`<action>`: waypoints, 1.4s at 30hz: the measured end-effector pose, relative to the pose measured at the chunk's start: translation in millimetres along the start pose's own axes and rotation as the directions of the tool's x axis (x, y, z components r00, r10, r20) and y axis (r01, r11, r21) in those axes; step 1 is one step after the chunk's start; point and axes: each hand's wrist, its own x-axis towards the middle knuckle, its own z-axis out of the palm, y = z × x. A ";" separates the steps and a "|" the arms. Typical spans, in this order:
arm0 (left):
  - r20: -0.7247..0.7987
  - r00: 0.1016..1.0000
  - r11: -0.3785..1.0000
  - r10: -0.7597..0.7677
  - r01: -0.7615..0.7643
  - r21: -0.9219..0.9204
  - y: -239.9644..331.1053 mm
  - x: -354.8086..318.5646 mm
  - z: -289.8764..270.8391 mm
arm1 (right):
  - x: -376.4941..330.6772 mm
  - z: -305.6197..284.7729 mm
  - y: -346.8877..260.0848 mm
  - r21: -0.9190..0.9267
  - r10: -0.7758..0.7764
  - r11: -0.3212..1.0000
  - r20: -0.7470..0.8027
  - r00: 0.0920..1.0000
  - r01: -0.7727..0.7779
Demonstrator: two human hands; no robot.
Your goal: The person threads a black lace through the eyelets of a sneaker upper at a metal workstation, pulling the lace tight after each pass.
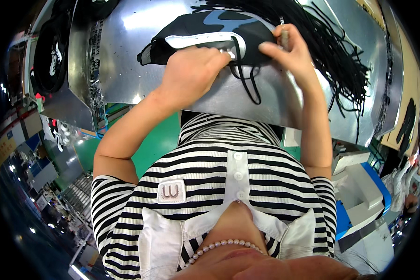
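A black shoe upper (pixel 256 39) with a blue-grey patch and a white eyelet edge lies on its side on the metal table. My left hand (pixel 189 72) is closed on the white edge of its opening, with the fingers partly inside. A black shoelace (pixel 252 88) runs through the eyelets near those fingertips and hangs in a loop toward me. My right hand (pixel 291 53) is at the right end of the upper, its fingers curled round a small slim tool (pixel 284 37) with a metal tip pointing away from me. The tool's exact kind is not clear.
A thick bundle of black laces (pixel 331 60) spreads over the right side of the metal table (pixel 126 70). Other black shoe uppers (pixel 51 60) lie at the far left. A white and blue machine or bin (pixel 359 191) stands at my right.
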 end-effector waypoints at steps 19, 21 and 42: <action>0.238 0.777 0.606 -0.583 0.611 -0.509 -32.3 -10.8 13.9 | -17.6 27.2 9.0 -0.080 0.049 0.994 -0.236 0.971 -0.069; 0.223 0.818 0.679 -0.531 0.568 -0.465 -27.5 0.3 6.2 | -15.7 24.0 1.2 -0.026 0.114 0.992 -0.211 0.971 -0.122; -0.473 0.798 0.696 -0.374 0.578 0.426 -106.5 -56.7 -140.0 | -22.0 -11.8 7.9 0.282 0.177 0.955 -0.279 0.944 -0.096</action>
